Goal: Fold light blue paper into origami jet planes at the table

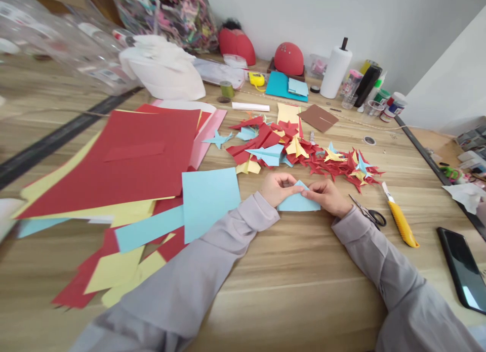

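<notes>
A small light-blue sheet of paper [299,203], its top folded to a point, lies on the table between my hands. My left hand [279,189] pinches its left side, thumb on the paper near the tip. From the other side my right hand [327,195] grips it too, and the two thumbs almost meet. Just beyond my fingers spreads a heap of folded paper shapes [266,139] in red, blue and yellow, some like planes and some like stars. A larger square blue sheet [211,198] rests left of my left hand.
Stacked red and yellow sheets [152,149] cover the left, with paper offcuts [117,268] in front. Scissors [372,215], a yellow utility knife [401,220] and a black phone [463,271] lie at right. Bottles and jars [393,106] stand at the back.
</notes>
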`<state>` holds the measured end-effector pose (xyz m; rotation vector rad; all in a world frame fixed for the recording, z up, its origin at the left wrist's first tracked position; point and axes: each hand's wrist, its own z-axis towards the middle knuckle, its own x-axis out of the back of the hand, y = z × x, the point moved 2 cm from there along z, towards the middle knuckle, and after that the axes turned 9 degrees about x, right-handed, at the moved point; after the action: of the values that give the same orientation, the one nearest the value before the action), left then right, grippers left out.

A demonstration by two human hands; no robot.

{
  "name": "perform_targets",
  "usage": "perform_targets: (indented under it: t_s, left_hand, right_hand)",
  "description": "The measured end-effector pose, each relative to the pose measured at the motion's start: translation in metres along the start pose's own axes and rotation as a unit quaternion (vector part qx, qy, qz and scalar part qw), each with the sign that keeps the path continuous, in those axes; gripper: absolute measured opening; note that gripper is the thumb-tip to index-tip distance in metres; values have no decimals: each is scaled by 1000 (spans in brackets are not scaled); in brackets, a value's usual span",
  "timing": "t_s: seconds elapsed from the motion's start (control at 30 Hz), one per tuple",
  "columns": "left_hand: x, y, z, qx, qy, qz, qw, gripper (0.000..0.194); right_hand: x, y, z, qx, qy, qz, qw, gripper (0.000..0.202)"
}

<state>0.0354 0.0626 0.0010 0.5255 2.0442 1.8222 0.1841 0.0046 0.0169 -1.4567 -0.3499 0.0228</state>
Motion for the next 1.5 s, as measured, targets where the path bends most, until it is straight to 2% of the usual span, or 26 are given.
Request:
perform_targets:
  t_s: [0.23, 0.4, 0.57, 0.87, 1.1, 1.3, 1.5]
  left_hand:
    - [2, 1, 1, 11, -9, -9, 1000, 31]
    - [4, 3, 0, 26, -43, -23, 998, 32]
    - [5, 0, 0, 36, -7, -47, 998, 32]
    - [4, -2, 2, 27, 37, -68, 997, 33]
    - [6, -2, 3, 44, 68, -120, 989, 35]
    - [5, 0, 2, 56, 62, -122, 989, 37]
    - [2, 3, 0, 28, 59, -70, 995, 34]
  right_hand:
    - [-2, 0, -1, -17, 15, -5, 1000, 46]
    - [-3, 2, 0, -33, 26, 14, 999, 44]
    - [-3, 0, 0, -30, 51, 28, 998, 43]
    - [-4, -2, 2, -32, 44, 59, 997, 43]
    - [-1, 3, 1, -2, 134, 72, 988, 42]
    - [1, 11, 2, -1, 116, 122, 986, 39]
    - [-4, -2, 1, -19, 79, 71, 994, 35]
